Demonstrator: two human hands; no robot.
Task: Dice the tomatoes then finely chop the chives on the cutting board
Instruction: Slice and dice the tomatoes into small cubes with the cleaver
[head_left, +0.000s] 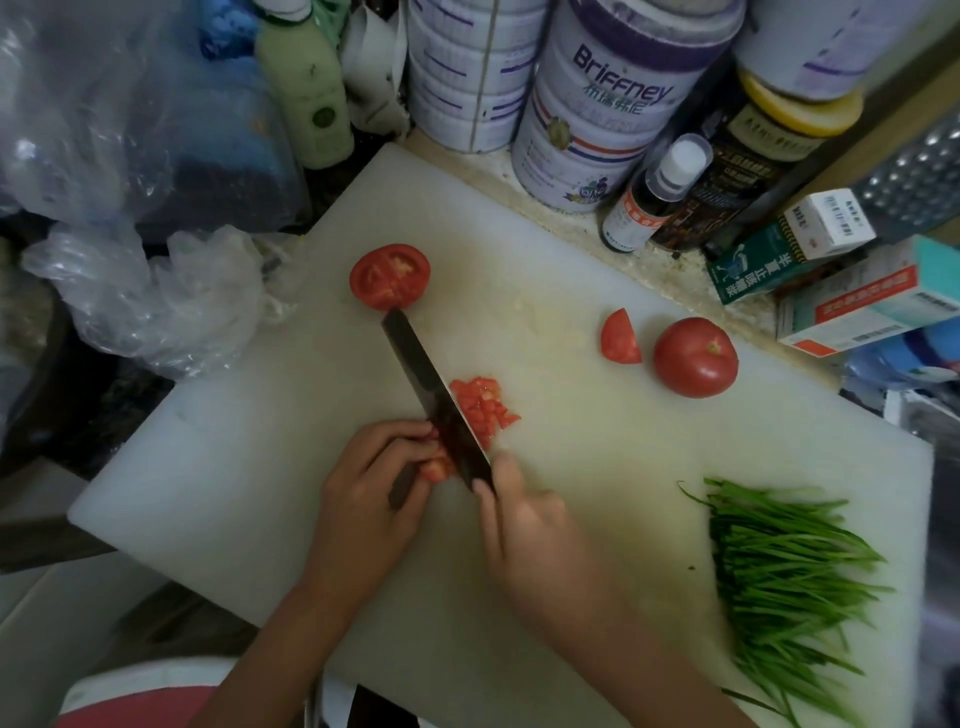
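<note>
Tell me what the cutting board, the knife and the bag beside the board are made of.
Cutting board: white, matte, probably plastic; faintly stained, no grain.
Knife: blade dark with a dull sheen, likely metal; coating uncertain.
Bag: thin clear plastic film, crinkled and glossy.

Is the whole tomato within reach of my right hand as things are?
Probably yes: only bare cutting board lies between the right hand and the whole tomato, though that hand grips the knife.

Both bare forearms reach up from the lower edge, the left hand (374, 483) curling its fingers onto a tomato piece (436, 467), the right hand (524, 519) gripping the knife (431, 384) just beside it.
</note>
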